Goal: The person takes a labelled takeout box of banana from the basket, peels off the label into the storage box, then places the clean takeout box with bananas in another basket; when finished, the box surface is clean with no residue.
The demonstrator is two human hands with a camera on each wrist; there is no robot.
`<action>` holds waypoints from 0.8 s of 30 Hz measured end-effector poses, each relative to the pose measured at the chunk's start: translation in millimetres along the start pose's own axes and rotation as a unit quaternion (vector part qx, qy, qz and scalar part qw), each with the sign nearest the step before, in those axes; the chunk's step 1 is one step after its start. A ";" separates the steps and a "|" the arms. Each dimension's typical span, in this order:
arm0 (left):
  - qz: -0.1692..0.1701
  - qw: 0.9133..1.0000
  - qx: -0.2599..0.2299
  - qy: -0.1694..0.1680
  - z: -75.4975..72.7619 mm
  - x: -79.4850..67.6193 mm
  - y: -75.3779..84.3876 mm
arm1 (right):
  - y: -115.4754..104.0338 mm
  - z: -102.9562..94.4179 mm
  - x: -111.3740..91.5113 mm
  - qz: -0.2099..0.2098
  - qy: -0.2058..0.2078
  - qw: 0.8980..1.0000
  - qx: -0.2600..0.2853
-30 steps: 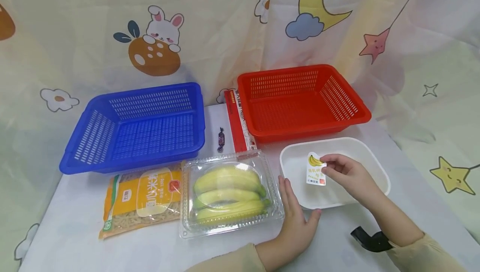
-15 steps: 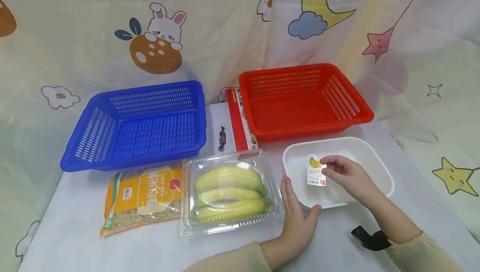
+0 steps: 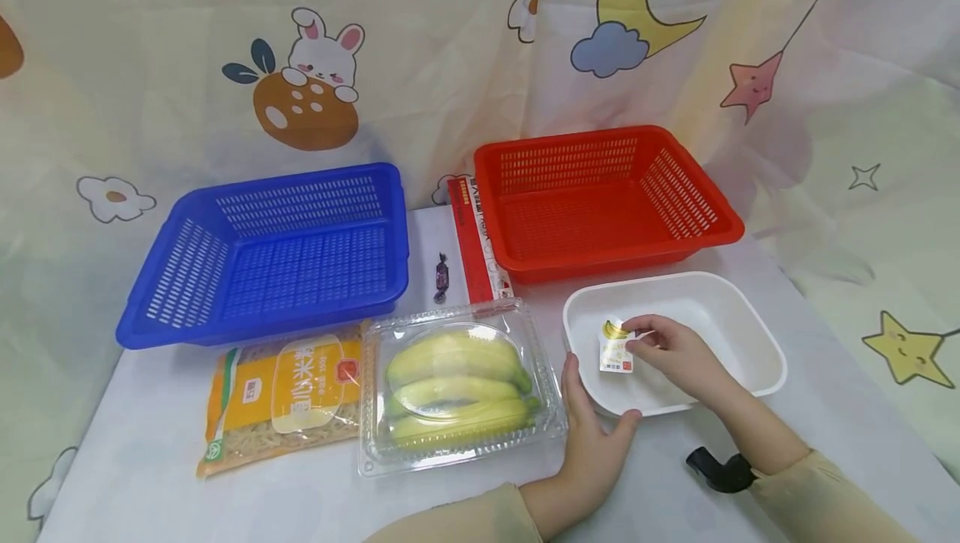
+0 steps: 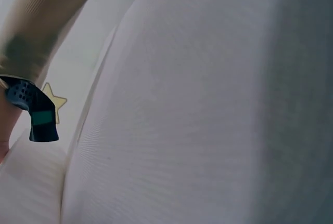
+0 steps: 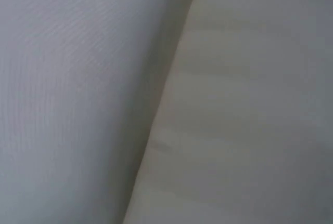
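Observation:
Over the inside of a white plastic tray, my right hand pinches a small white label with bananas pictured on it between thumb and fingertips. My left hand rests against the tray's near-left corner, its fingers straight along the left side and the thumb at the front edge. Left of that hand, a clear clamshell box of bananas lies closed. The left wrist view shows mostly white tablecloth and the right sleeve; the right wrist view is filled by pale surfaces.
Behind the tray stands a red basket, with a red-and-white packet beside it. A blue basket is at back left, a bag of noodles in front of it. One wrapped candy lies between the baskets.
The right hand has shifted slightly left with the label, bringing it nearer the tray's left side. The left hand stays at the tray's corner.

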State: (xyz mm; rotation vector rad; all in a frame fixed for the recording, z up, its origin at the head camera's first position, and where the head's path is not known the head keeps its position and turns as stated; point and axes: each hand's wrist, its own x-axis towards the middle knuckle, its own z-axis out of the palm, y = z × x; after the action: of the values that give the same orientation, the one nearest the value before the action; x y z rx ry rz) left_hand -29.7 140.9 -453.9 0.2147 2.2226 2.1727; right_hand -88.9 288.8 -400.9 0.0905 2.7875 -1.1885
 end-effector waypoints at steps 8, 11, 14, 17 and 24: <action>0.000 1.000 -0.003 -0.007 -2.0 0.9 -0.2 | 0.3 9.8 11.9 -0.012 -0.028 0.996 -0.083; -0.002 1.000 -0.002 -0.010 -1.8 0.8 -1.0 | 4.1 12.2 14.1 -0.018 -0.038 0.994 -0.103; 0.001 1.000 -0.003 -0.011 -0.4 0.8 -0.7 | 8.3 12.7 14.6 -0.020 -0.041 0.992 -0.121; 0.010 1.000 -0.001 -0.009 0.7 0.2 -0.2 | 11.4 13.2 14.7 -0.019 -0.043 0.990 -0.134; -0.002 1.000 -0.005 -0.007 -1.4 -1.6 -2.4 | 11.7 19.4 14.7 -0.005 -0.049 0.987 -0.150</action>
State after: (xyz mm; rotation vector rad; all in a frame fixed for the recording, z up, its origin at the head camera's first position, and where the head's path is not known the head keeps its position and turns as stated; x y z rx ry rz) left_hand -28.5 139.3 -456.4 0.2228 2.2016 2.1738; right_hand -100.8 283.1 -424.4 -0.0074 2.8424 -0.7385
